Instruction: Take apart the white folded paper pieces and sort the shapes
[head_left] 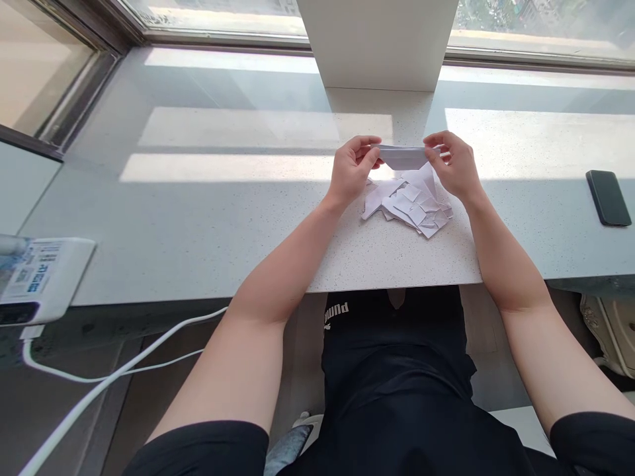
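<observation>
A folded strip of white paper [403,158] is stretched level between my two hands, above the speckled white counter [223,231]. My left hand [353,165] pinches its left end between thumb and fingers. At the other end, my right hand [454,162] is closed on the paper in the same way. Just below and nearer to me lies a loose heap of torn white paper pieces [414,205], partly overlapping one another. The strip hides a little of the counter behind it.
A black phone [608,198] lies at the right. On the left edge sits a white device [59,271] with a cable [124,363] hanging below the counter. A white pillar [380,43] rises at the back between windows.
</observation>
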### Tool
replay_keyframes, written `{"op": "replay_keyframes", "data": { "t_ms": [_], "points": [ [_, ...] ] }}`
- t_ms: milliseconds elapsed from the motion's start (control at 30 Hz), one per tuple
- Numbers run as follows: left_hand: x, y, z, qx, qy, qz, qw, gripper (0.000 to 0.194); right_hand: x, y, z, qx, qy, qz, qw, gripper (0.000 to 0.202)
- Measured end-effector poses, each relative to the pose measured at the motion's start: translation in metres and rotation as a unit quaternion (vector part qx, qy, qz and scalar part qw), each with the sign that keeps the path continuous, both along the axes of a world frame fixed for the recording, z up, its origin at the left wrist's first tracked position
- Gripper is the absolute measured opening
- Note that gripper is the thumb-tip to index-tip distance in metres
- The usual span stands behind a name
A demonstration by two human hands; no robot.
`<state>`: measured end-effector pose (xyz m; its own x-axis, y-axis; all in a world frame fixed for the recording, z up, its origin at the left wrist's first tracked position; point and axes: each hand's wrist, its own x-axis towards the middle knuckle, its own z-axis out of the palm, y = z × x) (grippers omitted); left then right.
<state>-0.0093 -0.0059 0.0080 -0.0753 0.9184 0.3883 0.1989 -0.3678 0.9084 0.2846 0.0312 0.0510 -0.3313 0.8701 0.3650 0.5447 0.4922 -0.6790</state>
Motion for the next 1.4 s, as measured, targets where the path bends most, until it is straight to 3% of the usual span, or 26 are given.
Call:
{"op": "replay_keyframes", "data": {
  "t_ms": [233,433,567,633,800,933,1133,1400],
  "points": [
    [0.005,-0.002,0.011,-0.035,-0.037,0.021,0.998,0.028,-0.009,-0.003,0.01,-0.099,0.069,-0.002,0.993,0.046],
    [0.001,0.0,0.01,-0.037,-0.047,0.032,0.998,0.036,-0.015,-0.004,0.006,-0.104,0.103,-0.015,0.989,0.055],
    [-0.012,0.008,0.005,-0.027,-0.055,0.069,0.996,0.042,-0.019,-0.007,-0.003,-0.07,0.075,-0.049,0.994,0.059],
    [-0.018,0.015,0.001,-0.021,-0.052,0.088,0.994,0.047,-0.02,-0.011,-0.007,-0.056,0.033,-0.029,0.997,0.053],
    [-0.025,0.024,-0.004,-0.028,-0.075,0.126,0.989,0.044,-0.024,-0.02,-0.014,-0.048,-0.09,0.1,0.99,0.033],
    [-0.022,0.02,0.0,-0.03,-0.078,0.14,0.987,0.037,-0.027,-0.023,-0.019,-0.045,-0.136,0.126,0.982,0.032],
    [-0.019,0.011,0.009,-0.022,-0.05,0.111,0.992,0.041,-0.03,-0.024,-0.016,-0.054,-0.123,0.119,0.984,0.019],
    [-0.027,0.017,0.003,-0.026,-0.069,0.117,0.99,0.043,-0.023,-0.025,0.006,-0.1,-0.039,0.125,0.986,0.023]
  ]
}}
